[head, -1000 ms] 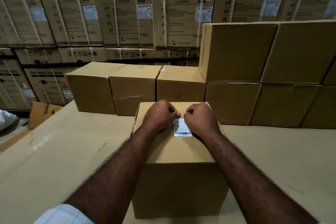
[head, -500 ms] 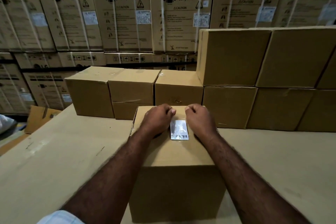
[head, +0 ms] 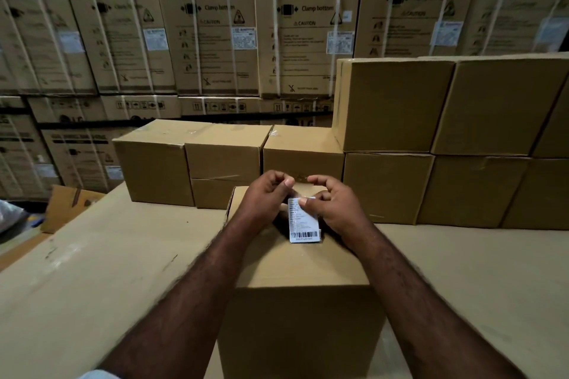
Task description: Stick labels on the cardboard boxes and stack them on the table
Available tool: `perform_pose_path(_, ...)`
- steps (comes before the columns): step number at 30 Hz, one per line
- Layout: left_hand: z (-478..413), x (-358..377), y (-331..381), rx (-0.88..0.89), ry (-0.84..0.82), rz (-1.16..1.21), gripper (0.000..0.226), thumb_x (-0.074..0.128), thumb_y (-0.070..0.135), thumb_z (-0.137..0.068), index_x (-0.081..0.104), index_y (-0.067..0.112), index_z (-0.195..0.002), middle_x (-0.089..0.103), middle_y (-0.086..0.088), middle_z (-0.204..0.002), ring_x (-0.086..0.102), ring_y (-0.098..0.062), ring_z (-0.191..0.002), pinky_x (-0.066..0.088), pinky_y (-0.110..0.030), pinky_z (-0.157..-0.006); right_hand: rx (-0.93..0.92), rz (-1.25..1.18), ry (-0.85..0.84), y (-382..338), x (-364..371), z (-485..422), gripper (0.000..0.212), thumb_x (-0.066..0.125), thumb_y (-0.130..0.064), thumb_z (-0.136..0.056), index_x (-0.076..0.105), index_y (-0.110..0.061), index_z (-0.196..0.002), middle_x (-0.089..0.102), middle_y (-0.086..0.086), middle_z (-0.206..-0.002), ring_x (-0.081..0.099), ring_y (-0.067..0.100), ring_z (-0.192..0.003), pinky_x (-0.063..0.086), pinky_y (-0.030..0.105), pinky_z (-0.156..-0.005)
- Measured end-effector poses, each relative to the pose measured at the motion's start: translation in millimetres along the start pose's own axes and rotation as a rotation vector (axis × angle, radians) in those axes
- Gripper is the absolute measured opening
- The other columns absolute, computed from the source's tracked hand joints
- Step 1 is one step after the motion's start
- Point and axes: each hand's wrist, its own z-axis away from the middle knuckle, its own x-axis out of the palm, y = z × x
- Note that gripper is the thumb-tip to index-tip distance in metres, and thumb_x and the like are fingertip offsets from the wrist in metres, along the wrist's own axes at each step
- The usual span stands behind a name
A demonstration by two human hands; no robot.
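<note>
A single cardboard box (head: pixel 295 258) stands on the counter (head: pixel 92 271) directly in front of the person, and everything else is placed from it. Over the far half of its top, both hands meet around a white label (head: pixel 303 221) with a barcode along its near edge. The label sits over the box's top near the middle; whether it lies flat or is lifted slightly, I cannot tell.

The right hand (head: pixel 334 209) holds the label's far edge, with its thumb laid on the printed face and the other fingers curled. The left hand (head: pixel 268 194) is at the label's far-left corner, its fingers curled in and the thumb tip against them. Whether it pinches anything there cannot be told.

Just behind the box, a low row of plain boxes (head: pixel 224 157) stands on the counter. Behind it and to its right, a taller stack of boxes (head: pixel 391 104) rises two high. Farther behind the box, a wall of strapped washing machine cartons (head: pixel 215 24) fills the background.
</note>
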Motion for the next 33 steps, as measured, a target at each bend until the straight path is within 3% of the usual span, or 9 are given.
perform_pose_path(3, 1, -8, 0, -0.086, -0.092, 0.086, 0.055, 0.080, 0.042, -0.078, 0.055, 0.016, -0.119, 0.068, -0.008, -0.103, 0.069, -0.014, -0.085, 0.054, -0.032, -0.064, -0.009, -0.057, 0.004, -3, -2, 2, 0.050, 0.078, -0.004, -0.080, 0.059, -0.016, -0.124, 0.067, 0.006, -0.077, 0.072, 0.025, -0.077, 0.060, 0.042, -0.064)
perform_pose_path(5, 2, -13, -2, -0.168, -0.214, 0.157, 0.066, 0.087, 0.033, -0.065, 0.055, 0.013, -0.119, 0.069, -0.015, -0.102, 0.070, -0.027, -0.089, 0.056, -0.042, -0.072, 0.001, -0.082, 0.004, -5, -2, 3, 0.048, 0.077, -0.002, -0.080, 0.060, -0.018, -0.121, 0.067, 0.003, -0.073, 0.068, 0.015, -0.070, 0.053, 0.030, -0.053)
perform_pose_path(10, 8, -13, 4, -0.213, -0.440, -0.059, 0.041, 0.084, 0.004, -0.072, 0.070, 0.000, -0.110, 0.074, -0.019, -0.103, 0.072, -0.032, -0.094, 0.057, -0.040, -0.084, -0.001, -0.095, 0.003, -9, -5, 5, 0.044, 0.075, -0.001, -0.082, 0.061, -0.017, -0.121, 0.067, 0.012, -0.079, 0.069, 0.023, -0.073, 0.051, 0.031, -0.052)
perform_pose_path(16, 12, -14, 12, -0.207, -0.399, -0.049, 0.029, 0.081, 0.001, -0.074, 0.074, 0.000, -0.101, 0.075, -0.019, -0.097, 0.073, -0.030, -0.085, 0.059, -0.034, -0.072, 0.016, -0.115, 0.023, -13, -5, 8, 0.036, 0.076, -0.007, -0.082, 0.064, -0.018, -0.115, 0.070, 0.016, -0.081, 0.070, 0.028, -0.075, 0.049, 0.030, -0.047)
perform_pose_path(20, 14, -12, 14, -0.210, -0.367, -0.026, 0.024, 0.079, -0.001, -0.076, 0.074, -0.002, -0.100, 0.075, -0.019, -0.092, 0.072, -0.026, -0.077, 0.059, -0.031, -0.063, 0.003, -0.128, 0.064, -10, -4, 5, 0.018, 0.075, -0.017, -0.086, 0.071, -0.017, -0.103, 0.069, 0.009, -0.074, 0.062, 0.025, -0.069, 0.046, 0.031, -0.048)
perform_pose_path(22, 14, -13, 14, -0.218, -0.364, -0.021, 0.024, 0.080, -0.001, -0.075, 0.075, -0.002, -0.099, 0.075, -0.020, -0.093, 0.072, -0.028, -0.078, 0.060, -0.032, -0.064, -0.011, -0.121, 0.093, -7, -5, 3, 0.013, 0.071, -0.028, -0.090, 0.073, -0.018, -0.097, 0.067, 0.006, -0.070, 0.059, 0.023, -0.068, 0.045, 0.032, -0.051)
perform_pose_path(25, 14, -13, 13, -0.215, -0.366, -0.019, 0.024, 0.080, 0.001, -0.076, 0.075, -0.001, -0.099, 0.075, -0.021, -0.094, 0.072, -0.030, -0.080, 0.061, -0.035, -0.066, 0.000, -0.155, 0.153, -9, -5, 3, 0.025, 0.061, -0.038, -0.095, 0.073, -0.016, -0.098, 0.062, 0.002, -0.062, 0.057, 0.019, -0.065, 0.044, 0.030, -0.055)
perform_pose_path(28, 13, -15, 12, -0.182, -0.273, 0.057, 0.022, 0.078, 0.011, -0.077, 0.076, 0.006, -0.098, 0.076, -0.017, -0.093, 0.070, -0.032, -0.079, 0.058, -0.037, -0.065, 0.009, -0.172, 0.158, -11, -6, 4, 0.031, 0.056, -0.038, -0.098, 0.072, -0.012, -0.100, 0.062, 0.003, -0.060, 0.054, 0.016, -0.060, 0.041, 0.029, -0.060)
perform_pose_path(33, 7, -21, 5, -0.123, -0.117, 0.256, 0.025, 0.082, 0.021, -0.073, 0.078, 0.010, -0.095, 0.075, -0.017, -0.102, 0.071, -0.029, -0.090, 0.052, -0.044, -0.086, 0.031, -0.047, 0.116, -13, 1, 9, 0.023, 0.053, -0.026, -0.101, 0.072, -0.012, -0.096, 0.071, 0.011, -0.074, 0.061, 0.027, -0.071, 0.047, 0.035, -0.065)
